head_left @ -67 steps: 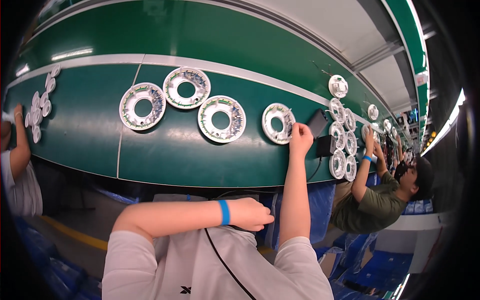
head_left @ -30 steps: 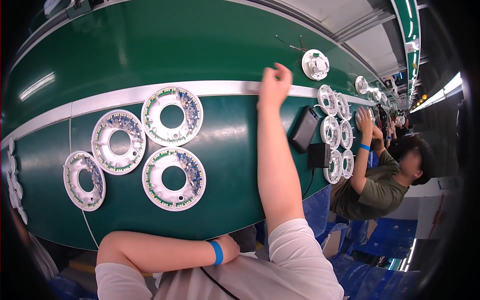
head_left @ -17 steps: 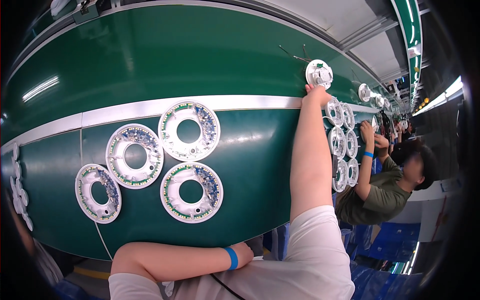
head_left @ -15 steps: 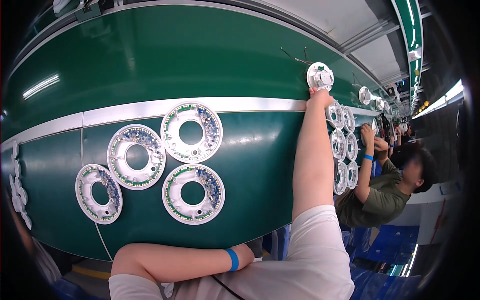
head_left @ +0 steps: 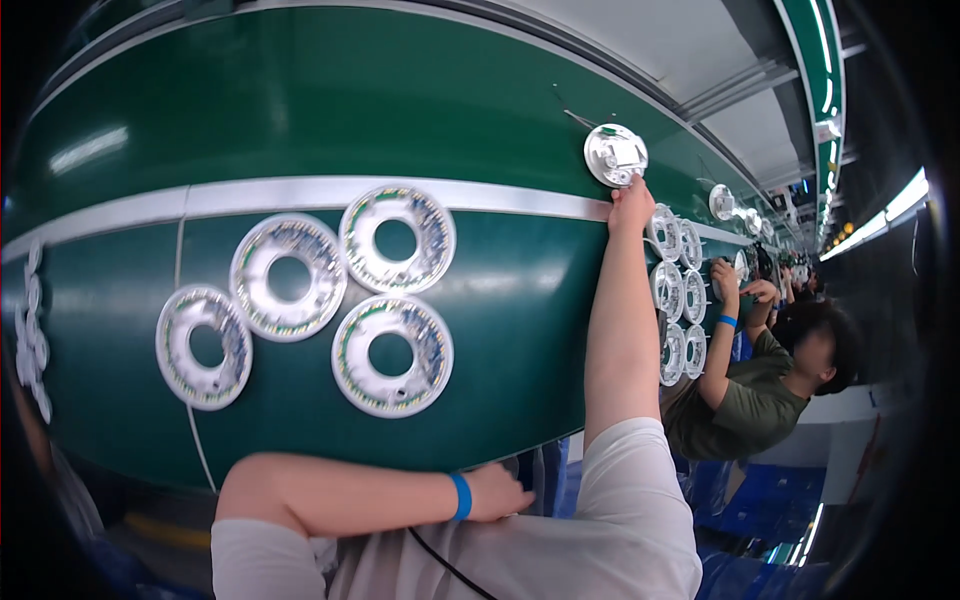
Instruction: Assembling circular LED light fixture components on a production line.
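Head view, and the right hand [head_left: 628, 208] is out at one o'clock, fingers closed, it seems, on the five o'clock rim of a white round module [head_left: 613, 152] over the far side of the green bench [head_left: 520, 340]! Thin wires [head_left: 578, 119] trail from its ten o'clock side, so best pinch rim only, stay off the raised parts, and clear the white ring frames [head_left: 665, 311] at three. Left hand [head_left: 497, 492] at six, loosely curled, palm hidden: can't tell if it's empty. Four ring-shaped circuit assemblies [head_left: 325, 290] lie around nine.

Right hand [head_left: 629, 208], its grip indistinct
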Demonstrator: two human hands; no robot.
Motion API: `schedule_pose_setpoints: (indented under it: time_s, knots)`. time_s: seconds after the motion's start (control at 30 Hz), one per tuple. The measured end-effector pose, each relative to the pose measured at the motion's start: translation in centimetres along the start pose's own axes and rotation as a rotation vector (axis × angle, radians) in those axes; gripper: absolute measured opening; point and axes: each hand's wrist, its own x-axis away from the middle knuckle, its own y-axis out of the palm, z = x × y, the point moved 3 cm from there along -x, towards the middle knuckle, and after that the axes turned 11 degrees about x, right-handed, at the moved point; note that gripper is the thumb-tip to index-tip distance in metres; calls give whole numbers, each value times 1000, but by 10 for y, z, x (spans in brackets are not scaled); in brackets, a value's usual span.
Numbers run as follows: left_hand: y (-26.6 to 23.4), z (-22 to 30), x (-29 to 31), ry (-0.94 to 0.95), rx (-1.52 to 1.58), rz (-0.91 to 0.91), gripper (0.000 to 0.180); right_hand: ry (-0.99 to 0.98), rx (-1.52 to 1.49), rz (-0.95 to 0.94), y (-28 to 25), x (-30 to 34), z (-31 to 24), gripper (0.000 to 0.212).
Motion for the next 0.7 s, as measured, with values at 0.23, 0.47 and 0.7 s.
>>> schedule_pose_setpoints:
  time_s: [0.23,0.47,0.7]
  knots:
    - [-71,51,37,370,-269,850,22,50,-164,-137,-29,92,-10,15]
    - [-121,12,184,29,-374,1562,57,-20,-46,-268,-75,253,-20,23]
    - [-112,-17,191,-310,-390,1287,81,-520,376,-474,-131,339,-27,35]
